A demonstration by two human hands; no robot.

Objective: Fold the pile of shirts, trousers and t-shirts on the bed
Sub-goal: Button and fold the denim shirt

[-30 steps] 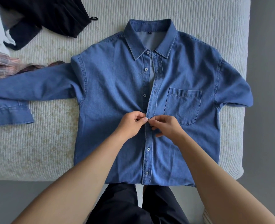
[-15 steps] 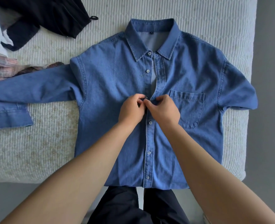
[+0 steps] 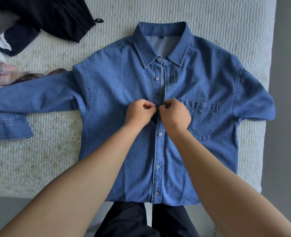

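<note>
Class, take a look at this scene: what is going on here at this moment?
A person is buttoning a blue denim shirt laid flat, front up, on a bed. The left hand and right hand pinch the placket together at chest height. The three buttons below the hands are done up; the placket above them gapes open. Other clothes, including a black garment, wait at the bed's upper left.

No readable text anywhere. Only candidate: small dark tag (image 3: 161, 37) inside the neck of the denim shirt (image 3: 117, 100), just below the back of the collar. Too small and blurred to read any print on it.
</note>
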